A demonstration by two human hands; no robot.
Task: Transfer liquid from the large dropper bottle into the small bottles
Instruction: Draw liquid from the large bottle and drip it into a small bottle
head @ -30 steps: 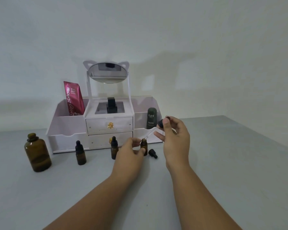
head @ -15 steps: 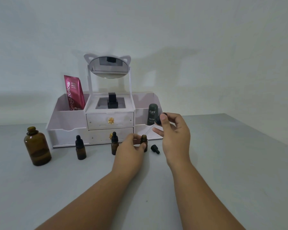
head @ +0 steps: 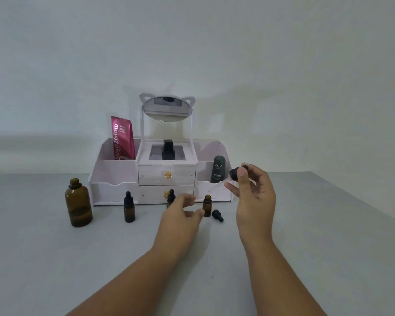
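Note:
The large amber bottle (head: 78,202) stands uncapped at the left of the grey table. My right hand (head: 252,195) pinches its black-bulbed dropper (head: 235,174), the glass pipette slanting down to the left. An uncapped small amber bottle (head: 207,205) stands below the pipette tip, its small black cap (head: 217,215) lying just right of it. My left hand (head: 180,215) hovers just left of that bottle, fingers apart, not gripping it. A capped small bottle (head: 129,210) stands further left, and another (head: 170,197) is partly hidden behind my left hand.
A white cosmetic organiser (head: 114,190) with two drawers and a cat-ear mirror (head: 167,109) stands at the back against the wall. It holds a pink tube (head: 123,137), a black bottle (head: 168,150) and a dark green bottle (head: 218,169).
My left hand has let go of the uncapped small bottle and drawn slightly left. My right hand has lifted the dropper up and to the right, away from the bottle's mouth.

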